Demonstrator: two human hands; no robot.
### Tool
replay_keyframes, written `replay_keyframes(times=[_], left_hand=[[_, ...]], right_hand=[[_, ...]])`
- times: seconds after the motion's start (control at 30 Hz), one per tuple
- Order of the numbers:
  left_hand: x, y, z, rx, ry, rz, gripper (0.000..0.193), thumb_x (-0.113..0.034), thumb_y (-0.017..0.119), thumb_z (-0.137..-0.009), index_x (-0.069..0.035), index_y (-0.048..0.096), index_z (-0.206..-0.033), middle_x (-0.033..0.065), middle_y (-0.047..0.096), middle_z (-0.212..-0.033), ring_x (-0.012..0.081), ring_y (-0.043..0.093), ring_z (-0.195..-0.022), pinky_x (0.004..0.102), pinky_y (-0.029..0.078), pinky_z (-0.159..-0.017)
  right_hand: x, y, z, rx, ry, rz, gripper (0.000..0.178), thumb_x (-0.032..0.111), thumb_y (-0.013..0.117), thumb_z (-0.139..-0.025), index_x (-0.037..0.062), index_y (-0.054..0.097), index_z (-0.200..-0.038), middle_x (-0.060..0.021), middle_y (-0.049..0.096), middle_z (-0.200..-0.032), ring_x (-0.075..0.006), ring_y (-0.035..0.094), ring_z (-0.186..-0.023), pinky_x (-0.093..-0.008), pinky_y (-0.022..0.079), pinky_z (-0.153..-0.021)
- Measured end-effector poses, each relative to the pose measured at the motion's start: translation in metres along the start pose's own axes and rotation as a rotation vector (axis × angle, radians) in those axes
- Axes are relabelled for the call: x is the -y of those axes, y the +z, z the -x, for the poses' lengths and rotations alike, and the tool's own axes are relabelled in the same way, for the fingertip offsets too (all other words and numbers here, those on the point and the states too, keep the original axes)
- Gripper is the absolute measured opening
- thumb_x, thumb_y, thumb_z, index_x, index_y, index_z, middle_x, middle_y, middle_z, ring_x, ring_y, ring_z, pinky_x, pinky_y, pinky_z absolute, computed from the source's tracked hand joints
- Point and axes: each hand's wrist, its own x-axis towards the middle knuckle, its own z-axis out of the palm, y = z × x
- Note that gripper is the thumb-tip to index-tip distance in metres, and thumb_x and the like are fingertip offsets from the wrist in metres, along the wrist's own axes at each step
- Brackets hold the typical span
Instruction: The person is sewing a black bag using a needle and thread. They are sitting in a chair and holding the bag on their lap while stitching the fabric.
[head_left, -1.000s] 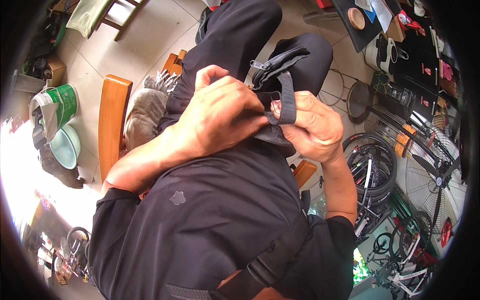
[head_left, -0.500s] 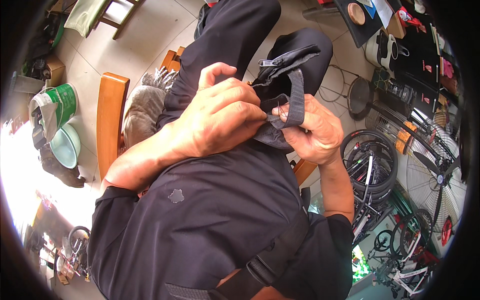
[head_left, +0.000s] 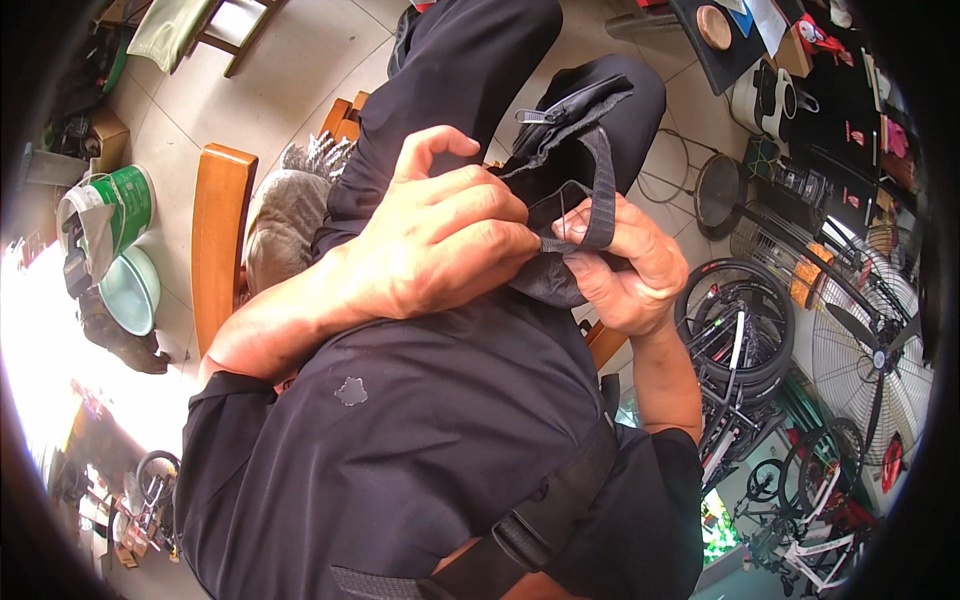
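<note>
A black fabric bag point(head_left: 548, 281) with a zipper and a silver zipper pull point(head_left: 534, 117) rests between my thighs. Its black webbing strap point(head_left: 603, 180) bends in a loop over the fingers of my right hand point(head_left: 632, 262), which is closed with thumb and forefinger pinching the strap. My left hand point(head_left: 445, 235) is closed too, its fingertips pressed together at the strap's lower end, with the forefinger curled up apart from the rest. A thin dark thread point(head_left: 563, 205) rises beside the right fingertips. Whether a needle is between the left fingers is hidden.
Wooden chair parts point(head_left: 222, 245) stand at my left, with a green-and-white bucket point(head_left: 128, 205) and a pale basin point(head_left: 132, 290) beyond. On the right are a large fan point(head_left: 868, 350), bicycle wheels point(head_left: 740, 325) and a dark table point(head_left: 715, 45). Tiled floor point(head_left: 310, 60) lies ahead.
Both hands have shifted slightly, the left a little to the right. The strap loop has turned and leans differently, and more of the thread shows now. Both hands keep their pinch.
</note>
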Motion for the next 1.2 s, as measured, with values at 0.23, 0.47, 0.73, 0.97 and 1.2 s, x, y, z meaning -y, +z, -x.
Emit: replay_keyframes(times=[0.23,0.47,0.73,0.97,1.2], left_hand=[[0.0,0.002,-0.001,-0.001,0.005,0.025,0.038,-0.008,0.096,-0.077,-0.012,0.075,-0.108,0.0001,0.072,-0.099,0.0167,0.072,-0.087,0.0511,0.043,-0.109],[0.0,0.002,-0.001,0.006,0.005,0.029,0.039,-0.008,0.096,-0.076,-0.013,0.074,-0.108,-0.0008,0.072,-0.098,0.0157,0.071,-0.086,0.0496,0.043,-0.108],[0.0,0.003,-0.002,0.037,-0.048,0.103,0.039,-0.007,0.096,-0.076,-0.013,0.074,-0.107,-0.0017,0.072,-0.097,0.0153,0.071,-0.086,0.0485,0.043,-0.105],[0.0,0.005,-0.001,0.015,-0.083,0.118,0.04,-0.007,0.098,-0.075,-0.011,0.073,-0.106,-0.0007,0.075,-0.099,0.0167,0.072,-0.087,0.0461,0.044,-0.103],[-0.003,0.005,-0.001,0.034,-0.193,0.146,0.035,-0.007,0.095,-0.082,-0.01,0.073,-0.108,0.0012,0.076,-0.097,0.0196,0.073,-0.089,0.0485,0.045,-0.106]], right_hand=[[0.007,-0.006,0.0,0.014,0.143,-0.026,0.012,-0.006,0.076,-0.095,-0.0062,0.076,-0.108,-0.0159,0.079,-0.103,-0.0223,0.074,-0.086,-0.0331,0.059,-0.079],[0.019,0.003,0.0,-0.116,0.36,-0.192,0.008,-0.007,0.075,-0.098,-0.0054,0.075,-0.105,-0.0102,0.075,-0.098,-0.014,0.068,-0.082,-0.0281,0.055,-0.075],[0.028,0.004,-0.003,-0.099,0.155,0.211,0.017,-0.006,0.084,-0.089,-0.0008,0.072,-0.099,-0.0105,0.073,-0.09,-0.0186,0.067,-0.075,-0.0312,0.053,-0.068],[0.026,-0.006,-0.02,0.035,-0.072,0.335,0.024,-0.004,0.089,-0.081,0.0015,0.072,-0.097,-0.0108,0.072,-0.085,-0.0278,0.067,-0.07,-0.0386,0.053,-0.067],[0.029,-0.013,-0.025,0.15,0.068,0.257,0.017,-0.003,0.085,-0.087,-0.0003,0.072,-0.097,-0.0111,0.07,-0.083,-0.028,0.065,-0.068,-0.039,0.051,-0.066]])
